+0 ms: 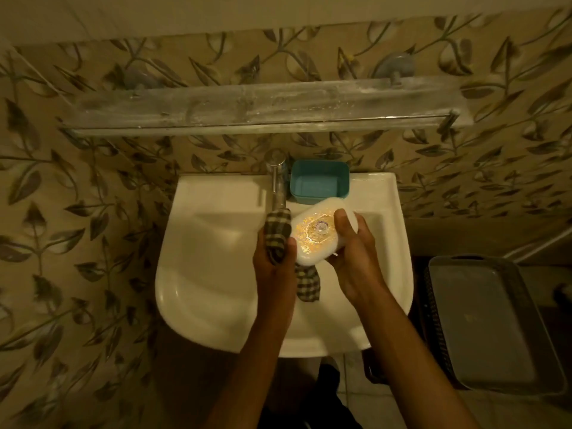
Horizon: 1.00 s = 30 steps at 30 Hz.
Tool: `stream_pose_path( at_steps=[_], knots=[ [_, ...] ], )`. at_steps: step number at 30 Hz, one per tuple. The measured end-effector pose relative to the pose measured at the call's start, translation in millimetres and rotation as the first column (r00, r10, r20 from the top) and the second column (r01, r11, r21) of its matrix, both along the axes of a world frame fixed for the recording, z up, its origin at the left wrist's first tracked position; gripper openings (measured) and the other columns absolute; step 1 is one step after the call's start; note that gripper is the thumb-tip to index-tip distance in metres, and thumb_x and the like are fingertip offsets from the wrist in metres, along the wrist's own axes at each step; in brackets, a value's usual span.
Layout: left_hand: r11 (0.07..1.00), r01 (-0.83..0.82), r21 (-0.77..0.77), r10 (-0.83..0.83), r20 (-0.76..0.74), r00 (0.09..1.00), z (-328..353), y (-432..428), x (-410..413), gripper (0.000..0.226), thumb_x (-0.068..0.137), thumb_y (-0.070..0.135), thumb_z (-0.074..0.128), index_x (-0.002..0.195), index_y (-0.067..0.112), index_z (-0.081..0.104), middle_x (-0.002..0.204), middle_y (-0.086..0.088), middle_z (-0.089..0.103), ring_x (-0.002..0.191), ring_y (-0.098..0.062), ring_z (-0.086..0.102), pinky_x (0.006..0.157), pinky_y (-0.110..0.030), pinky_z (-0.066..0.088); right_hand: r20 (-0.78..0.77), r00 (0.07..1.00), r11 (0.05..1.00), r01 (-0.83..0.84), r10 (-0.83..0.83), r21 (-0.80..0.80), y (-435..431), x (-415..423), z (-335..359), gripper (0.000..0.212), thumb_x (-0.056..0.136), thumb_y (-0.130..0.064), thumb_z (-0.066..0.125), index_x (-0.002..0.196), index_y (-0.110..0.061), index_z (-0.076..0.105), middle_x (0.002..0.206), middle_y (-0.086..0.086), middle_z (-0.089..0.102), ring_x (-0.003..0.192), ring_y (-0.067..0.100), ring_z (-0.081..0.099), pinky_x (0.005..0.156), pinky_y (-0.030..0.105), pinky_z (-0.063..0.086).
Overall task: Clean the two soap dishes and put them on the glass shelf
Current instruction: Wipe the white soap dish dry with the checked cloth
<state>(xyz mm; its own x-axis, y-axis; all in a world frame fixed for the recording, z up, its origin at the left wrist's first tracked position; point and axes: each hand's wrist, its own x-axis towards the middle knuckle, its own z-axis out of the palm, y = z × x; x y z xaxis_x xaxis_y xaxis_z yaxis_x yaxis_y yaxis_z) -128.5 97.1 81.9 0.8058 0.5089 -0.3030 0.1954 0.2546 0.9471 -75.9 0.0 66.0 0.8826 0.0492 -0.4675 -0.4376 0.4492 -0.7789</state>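
Observation:
Over the white sink (216,274), my right hand (353,258) grips a white soap dish (312,233) with a shiny gold pattern on its face, thumb on top. My left hand (272,264) holds a checked cloth (278,230) against the dish's left edge; a tail of the cloth hangs below the dish. A second soap dish, teal (318,181), stands on the sink's back ledge right of the tap (277,178). The glass shelf (260,108) runs along the wall above, smeared and with nothing on it.
The wall behind is tiled with a leaf pattern. A grey plastic tray (486,323) sits to the right of the sink, lower down. Two suction-type holders (396,68) carry the shelf at the wall.

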Motion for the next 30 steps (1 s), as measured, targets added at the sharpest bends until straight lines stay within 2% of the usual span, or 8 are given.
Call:
stream_pose_path(
  at_steps=[4, 10, 12, 16, 20, 25, 27, 30],
  knots=[
    [0.970, 0.182, 0.161, -0.181, -0.017, 0.983, -6.0, -28.1, -33.0, 0.057, 0.086, 0.053, 0.044, 0.138, 0.033, 0.031, 0.124, 0.010, 0.052, 0.107, -0.002, 0.059, 0.072, -0.011, 0.053, 0.284, 0.938, 0.906, 0.285, -0.197, -0.314, 13.7, 1.4, 10.2, 0.010, 0.091, -0.035, 0.058, 0.097, -0.042, 0.064, 0.101, -0.012, 0.069, 0.095, 0.008, 0.067, 0.076, 0.027, 0.058],
    [0.916, 0.384, 0.117, -0.382, -0.041, 0.923, 10.5, 12.0, 8.5, 0.024, 0.099, 0.034, 0.035, 0.108, 0.024, 0.055, 0.095, -0.005, 0.067, 0.087, -0.014, 0.069, 0.070, -0.023, 0.057, 0.322, 0.833, 0.859, -0.307, 0.450, -0.409, -9.3, -4.6, 1.3, 0.016, 0.094, -0.031, 0.053, 0.097, -0.030, 0.068, 0.094, -0.002, 0.073, 0.088, 0.015, 0.071, 0.071, 0.026, 0.058],
    [0.916, 0.394, 0.080, -0.392, -0.037, 0.919, 11.7, 8.9, 14.7, 0.028, 0.101, 0.032, 0.032, 0.112, 0.021, 0.054, 0.095, -0.004, 0.067, 0.084, -0.011, 0.068, 0.068, -0.018, 0.056, 0.310, 0.836, 0.848, -0.296, 0.453, -0.440, -12.0, 2.8, 1.7, 0.014, 0.093, -0.031, 0.054, 0.096, -0.027, 0.067, 0.094, 0.000, 0.072, 0.086, 0.017, 0.070, 0.069, 0.027, 0.058],
    [0.924, 0.376, 0.072, -0.363, -0.149, 0.920, -9.2, -27.8, -36.4, 0.060, 0.087, 0.058, 0.030, 0.141, 0.031, 0.033, 0.121, 0.014, 0.056, 0.105, 0.005, 0.055, 0.083, -0.011, 0.045, 0.190, 0.977, 0.929, -0.020, 0.097, -0.369, -14.8, 21.3, 4.9, 0.013, 0.087, -0.032, 0.064, 0.091, -0.021, 0.058, 0.086, 0.001, 0.069, 0.076, 0.018, 0.070, 0.057, 0.030, 0.057],
    [0.930, 0.345, 0.127, -0.330, -0.124, 0.936, -13.6, -17.2, -36.5, 0.047, 0.095, 0.045, 0.034, 0.139, 0.028, 0.033, 0.121, 0.007, 0.058, 0.102, 0.001, 0.060, 0.079, -0.013, 0.050, 0.191, 0.908, 0.855, -0.256, 0.372, -0.451, -17.9, -2.8, -0.9, 0.022, 0.087, -0.038, 0.062, 0.084, -0.018, 0.053, 0.086, 0.008, 0.070, 0.081, 0.023, 0.070, 0.069, 0.039, 0.058],
    [0.868, 0.488, 0.089, -0.475, -0.133, 0.870, 6.0, 16.5, 9.9, 0.035, 0.100, 0.030, 0.033, 0.125, 0.014, 0.051, 0.103, -0.014, 0.067, 0.088, -0.023, 0.066, 0.079, -0.038, 0.055, 0.188, 0.597, 0.571, -0.555, 0.780, -0.605, -20.2, 3.6, 13.9, 0.030, 0.086, -0.040, 0.061, 0.103, -0.016, 0.054, 0.097, 0.006, 0.068, 0.088, 0.019, 0.068, 0.076, 0.035, 0.057],
    [0.866, 0.496, 0.063, -0.481, -0.166, 0.861, 6.7, 11.2, 0.1, 0.037, 0.097, 0.038, 0.034, 0.115, 0.015, 0.057, 0.104, -0.019, 0.067, 0.091, -0.028, 0.066, 0.083, -0.044, 0.053, 0.109, 0.679, 0.595, -0.541, 0.726, -0.595, -25.1, 18.8, 19.8, 0.035, 0.083, -0.052, 0.049, 0.103, -0.023, 0.046, 0.088, 0.004, 0.064, 0.080, 0.019, 0.064, 0.074, 0.037, 0.053],
    [0.898, 0.431, 0.085, -0.419, -0.128, 0.899, 13.4, -2.4, -26.8, 0.041, 0.081, 0.049, 0.040, 0.108, 0.024, 0.059, 0.102, -0.005, 0.069, 0.090, -0.007, 0.068, 0.077, -0.023, 0.056, 0.080, 0.725, 0.561, -0.452, 0.684, -0.694, -32.3, 32.5, 15.2, 0.015, 0.093, -0.036, 0.041, 0.104, -0.028, 0.037, 0.075, 0.003, 0.059, 0.070, 0.016, 0.058, 0.068, 0.034, 0.047]
  ],
)
